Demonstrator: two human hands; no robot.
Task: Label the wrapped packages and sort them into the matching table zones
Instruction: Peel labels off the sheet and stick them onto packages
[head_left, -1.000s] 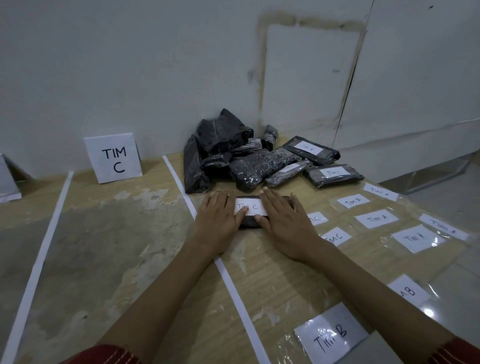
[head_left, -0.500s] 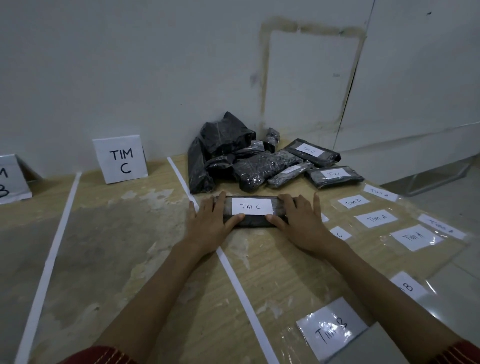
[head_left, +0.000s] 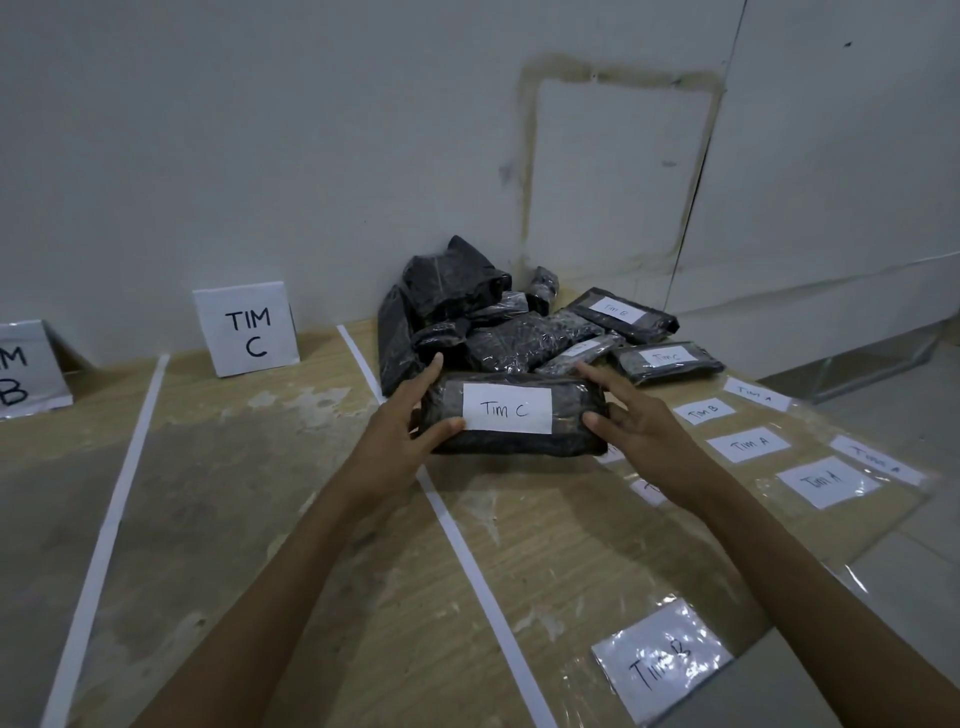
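Observation:
A black wrapped package with a white label reading "Tim C" is held between both hands, raised a little off the table. My left hand grips its left end, thumb on the front. My right hand grips its right end. Behind it lies a pile of black wrapped packages; two at the right, one and another, carry labels. A standing card "TIM C" marks the zone left of the white tape line. A card ending in "B" stands at the far left.
Loose taped paper labels lie on a clear sheet at the right: "Tim B", "Tim A", another "Tim A", and a near "Tim B". A second tape line runs at the left. The wall stands right behind the pile.
Both hands went from pressing the label flat on the package to gripping its ends. The package has come up off the table, tilted towards me.

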